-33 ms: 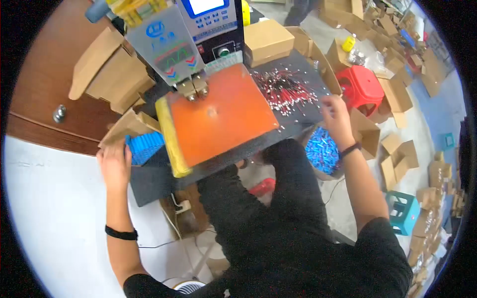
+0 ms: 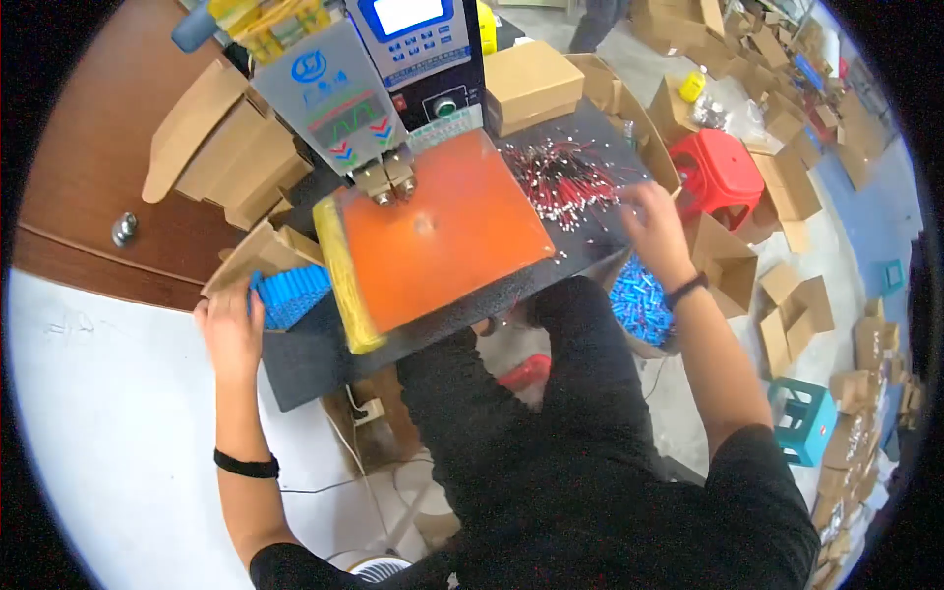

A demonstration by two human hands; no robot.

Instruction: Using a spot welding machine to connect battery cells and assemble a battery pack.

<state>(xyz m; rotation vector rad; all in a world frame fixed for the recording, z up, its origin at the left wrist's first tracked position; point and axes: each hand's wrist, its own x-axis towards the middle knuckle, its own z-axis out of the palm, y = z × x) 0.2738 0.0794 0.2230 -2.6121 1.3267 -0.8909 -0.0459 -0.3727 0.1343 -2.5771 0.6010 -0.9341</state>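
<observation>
Reaching w/ both hands: left hand (image 2: pixel 231 329) is laid flat, fingers spread, by blue cells (image 2: pixel 292 295) in carton; right hand (image 2: pixel 654 231) is blurred over red wire pile (image 2: pixel 570 177), grip can't be told. Pickup step judged underway; next, parts need seating on orange pad (image 2: pixel 442 241) under welder head (image 2: pixel 393 177).

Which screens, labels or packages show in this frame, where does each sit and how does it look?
Screen: top of the machine, rectangular, lit white in a blue frame.
Panel label: machine front, grey with coloured zigzag marks.
Closed cardboard box: right of the machine, brown, rectangular.
Open carton: by the left hand, brown, holding blue cylinders.
</observation>
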